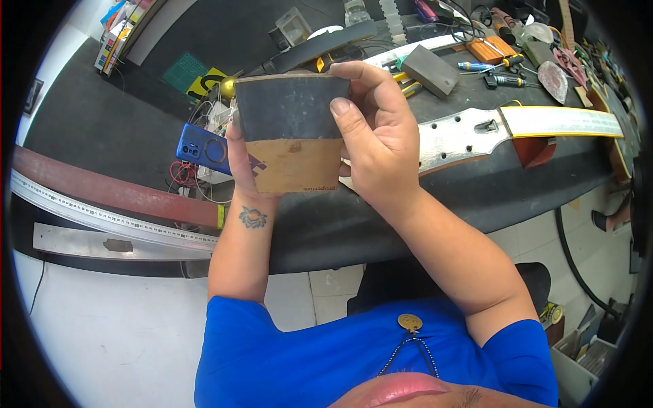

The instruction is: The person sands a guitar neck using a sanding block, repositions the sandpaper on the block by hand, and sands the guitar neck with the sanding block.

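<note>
A block or folded sheet (292,112), dark grey above and brown with faint print below, is held up in front of me between both hands. My left hand (243,160) grips its left edge, with most of the fingers hidden behind it. On the right side, my right hand (381,129) has its thumb on the dark face and its fingers at the top edge and behind. A white guitar neck (452,143) with a headstock lies on the bench just beyond my right hand. The blue phone (204,146) rests left of my left hand.
A long metal ruler (102,216) and a dark red bar (115,187) lie at the left. A grey block (430,71), screwdrivers, pliers and cables crowd the back right. Under the guitar neck stands a red support (534,151). A green mat (185,73) lies at the back left.
</note>
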A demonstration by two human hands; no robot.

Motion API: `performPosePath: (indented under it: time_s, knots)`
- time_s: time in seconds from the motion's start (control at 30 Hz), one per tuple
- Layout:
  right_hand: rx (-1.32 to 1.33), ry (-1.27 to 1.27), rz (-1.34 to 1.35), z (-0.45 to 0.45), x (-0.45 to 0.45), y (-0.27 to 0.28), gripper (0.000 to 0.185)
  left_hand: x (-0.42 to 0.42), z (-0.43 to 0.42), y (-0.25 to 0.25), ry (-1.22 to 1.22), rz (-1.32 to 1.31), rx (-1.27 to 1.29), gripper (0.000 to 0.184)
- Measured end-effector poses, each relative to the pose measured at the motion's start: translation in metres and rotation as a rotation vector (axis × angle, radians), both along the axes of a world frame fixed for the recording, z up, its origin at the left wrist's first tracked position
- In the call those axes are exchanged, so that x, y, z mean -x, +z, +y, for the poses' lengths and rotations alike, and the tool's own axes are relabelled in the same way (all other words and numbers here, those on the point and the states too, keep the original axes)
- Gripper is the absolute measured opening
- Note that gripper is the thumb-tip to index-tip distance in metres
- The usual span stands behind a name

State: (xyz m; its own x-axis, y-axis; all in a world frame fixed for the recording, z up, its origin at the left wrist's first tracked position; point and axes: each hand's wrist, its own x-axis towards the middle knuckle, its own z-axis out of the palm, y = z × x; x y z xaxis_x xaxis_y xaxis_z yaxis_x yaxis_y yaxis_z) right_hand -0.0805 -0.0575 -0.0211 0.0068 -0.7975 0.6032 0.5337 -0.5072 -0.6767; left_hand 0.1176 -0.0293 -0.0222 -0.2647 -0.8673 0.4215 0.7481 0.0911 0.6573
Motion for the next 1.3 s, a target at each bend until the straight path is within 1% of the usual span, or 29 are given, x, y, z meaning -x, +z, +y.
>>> performPosePath:
  time_s: [0.17,0.33,0.4,0.43,0.57,0.63,0.7,0.8,0.9,1.0,1.1,1.2,1.3]
  knots:
    - [-0.042,0.064,-0.051,0.001,0.002,0.003,0.033,-0.002,0.001,-0.002,0.02,0.002,-0.019,0.066]
    - [-0.109,0.097,-0.06,0.002,0.004,0.01,0.041,-0.002,0.0,-0.006,0.016,-0.002,-0.028,0.066]
    - [-0.134,0.052,-0.041,0.004,0.006,0.011,0.038,-0.001,0.0,-0.006,0.024,-0.004,-0.039,0.067]
    - [-0.147,0.029,-0.032,0.004,0.007,0.012,0.037,0.002,0.001,-0.005,-0.006,0.02,-0.05,0.067]
    - [-0.249,0.072,-0.123,0.003,0.008,0.014,0.039,0.021,0.008,0.01,-0.165,0.065,-0.063,0.068]
    - [-0.246,0.065,-0.123,0.004,0.008,0.015,0.04,0.021,0.009,0.01,-0.139,0.04,-0.076,0.068]
    - [-0.272,0.056,-0.117,0.003,0.011,0.016,0.039,0.012,0.009,0.006,0.009,-0.006,-0.114,0.066]
    - [-0.241,0.014,-0.11,-0.005,0.016,0.015,0.036,0.003,0.005,0.013,0.252,-0.306,-0.11,0.059]
    - [-0.194,-0.064,-0.039,-0.002,0.017,0.017,0.034,0.014,-0.007,0.026,0.563,-0.361,0.1,0.037]
    - [-0.103,-0.142,0.053,0.001,0.014,0.011,0.035,0.007,-0.006,0.026,0.668,-0.386,0.12,0.024]
    - [-0.074,-0.144,0.025,0.001,0.014,0.011,0.033,0.023,0.002,0.027,0.925,-0.576,0.109,0.019]
    - [-0.029,-0.213,0.054,0.0,0.013,0.009,0.031,0.045,0.009,0.028,1.078,-0.631,0.197,0.02]
    - [-0.042,-0.198,0.035,-0.003,0.013,0.009,0.03,0.035,0.008,0.028,0.982,-0.558,0.098,0.023]
